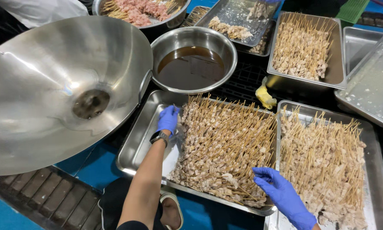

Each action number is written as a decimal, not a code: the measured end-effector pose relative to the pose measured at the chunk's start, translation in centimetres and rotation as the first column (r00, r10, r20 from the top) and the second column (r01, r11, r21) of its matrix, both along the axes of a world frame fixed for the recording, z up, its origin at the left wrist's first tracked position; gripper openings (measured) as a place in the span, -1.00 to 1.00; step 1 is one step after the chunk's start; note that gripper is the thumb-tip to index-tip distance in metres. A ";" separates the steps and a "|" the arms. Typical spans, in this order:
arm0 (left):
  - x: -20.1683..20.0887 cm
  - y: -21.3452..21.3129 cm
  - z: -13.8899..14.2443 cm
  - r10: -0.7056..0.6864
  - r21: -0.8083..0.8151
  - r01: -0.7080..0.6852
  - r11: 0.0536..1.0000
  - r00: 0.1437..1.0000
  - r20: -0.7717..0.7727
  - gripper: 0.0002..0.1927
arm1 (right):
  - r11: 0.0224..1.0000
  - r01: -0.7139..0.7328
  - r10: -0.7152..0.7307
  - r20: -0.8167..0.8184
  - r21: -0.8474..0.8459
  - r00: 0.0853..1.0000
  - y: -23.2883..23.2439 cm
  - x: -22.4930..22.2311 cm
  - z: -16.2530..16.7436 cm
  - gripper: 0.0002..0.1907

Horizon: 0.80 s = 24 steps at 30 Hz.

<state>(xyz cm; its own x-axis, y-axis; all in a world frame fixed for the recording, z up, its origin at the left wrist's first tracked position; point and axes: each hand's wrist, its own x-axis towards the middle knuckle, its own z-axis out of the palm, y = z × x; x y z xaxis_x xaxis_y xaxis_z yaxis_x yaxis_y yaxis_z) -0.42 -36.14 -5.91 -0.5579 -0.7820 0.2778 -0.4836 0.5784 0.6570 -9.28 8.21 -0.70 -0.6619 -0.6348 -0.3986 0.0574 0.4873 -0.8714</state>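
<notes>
Both my hands wear blue gloves. My left hand (pixel 168 119), with a dark watch at the wrist, rests on the far left edge of a pile of breaded meat skewers (pixel 225 149) in a steel tray (pixel 136 145); whether its fingers grip a skewer is not clear. My right hand (pixel 276 189) lies at the near right corner of the same pile, fingers spread over the skewer sticks, close to the tray's rim. A second tray of skewers (pixel 327 162) sits just to the right.
A big steel wok (pixel 51 85) tilts at the left. A steel bowl of brown liquid (pixel 193 64) stands behind the tray. More skewer trays (pixel 304 47) and empty floury trays (pixel 370 81) lie at the back right. A yellow rag (pixel 264 97) lies between trays.
</notes>
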 end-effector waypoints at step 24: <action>-6.4 -6.9 -5.2 0.045 0.133 -0.005 0.991 0.951 -0.305 -0.75 | 0.953 0.141 -0.047 -0.330 0.268 0.943 -2.1 -4.8 -4.9 -0.53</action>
<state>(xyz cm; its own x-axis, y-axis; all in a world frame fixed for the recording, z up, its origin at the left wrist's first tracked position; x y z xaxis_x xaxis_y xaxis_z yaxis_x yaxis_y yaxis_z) -6.84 -43.05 -11.14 -0.4411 -0.8351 0.3285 -0.2598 0.4692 0.8440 -14.08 6.07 -5.64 -0.8340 -0.4549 -0.3124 -0.1401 0.7221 -0.6775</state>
